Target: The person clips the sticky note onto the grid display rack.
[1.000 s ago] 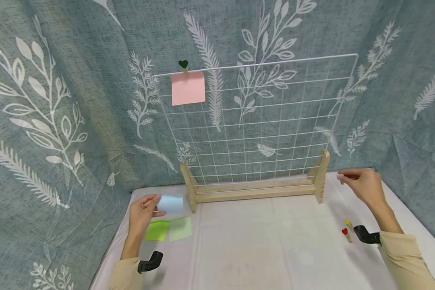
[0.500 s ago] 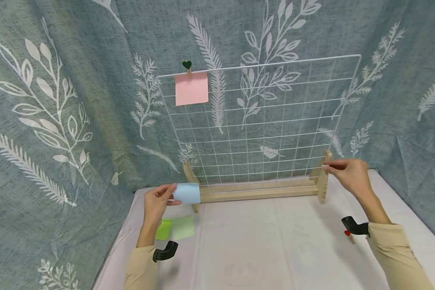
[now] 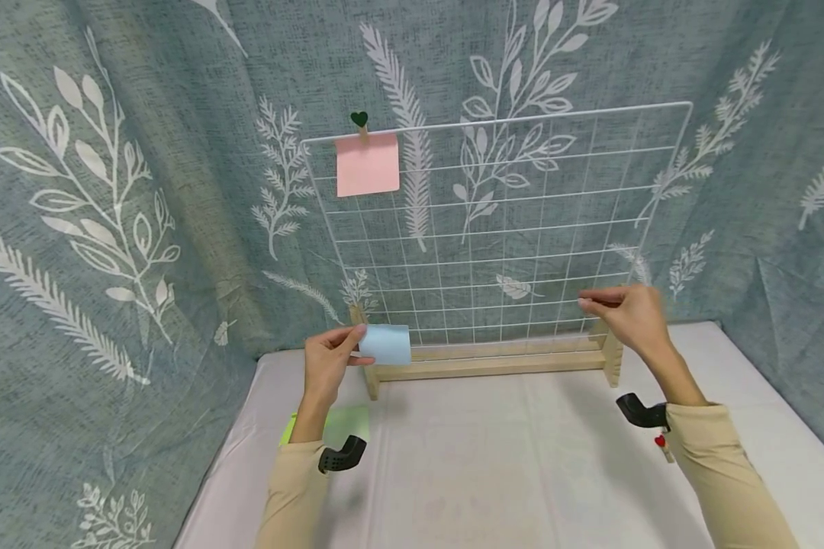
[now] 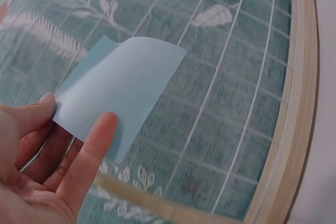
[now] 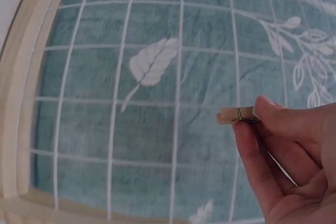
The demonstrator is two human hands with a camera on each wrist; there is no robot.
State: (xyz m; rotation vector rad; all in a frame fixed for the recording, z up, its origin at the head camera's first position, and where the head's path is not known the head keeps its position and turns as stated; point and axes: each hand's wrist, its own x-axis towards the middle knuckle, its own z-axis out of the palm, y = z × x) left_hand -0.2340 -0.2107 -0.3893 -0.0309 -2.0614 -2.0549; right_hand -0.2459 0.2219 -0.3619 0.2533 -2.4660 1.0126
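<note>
Both hands have shifted inward vs. a sec ago: L hand (image 3: 326, 364) pinches the blue note (image 3: 387, 345) before the grid's (image 3: 497, 121) lower L, R hand (image 3: 632, 316) a wooden clip (image 5: 229, 115) nearer its R, & the note might buckle b/c its curling far edge is unheld.

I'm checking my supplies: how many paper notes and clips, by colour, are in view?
Pink note: 1
Blue note: 1
Pale green note: 1
Bright green note (partly hidden): 1
Green-heart clip: 1
Red-heart clip: 1
Held wooden clip: 1
Total: 7
</note>
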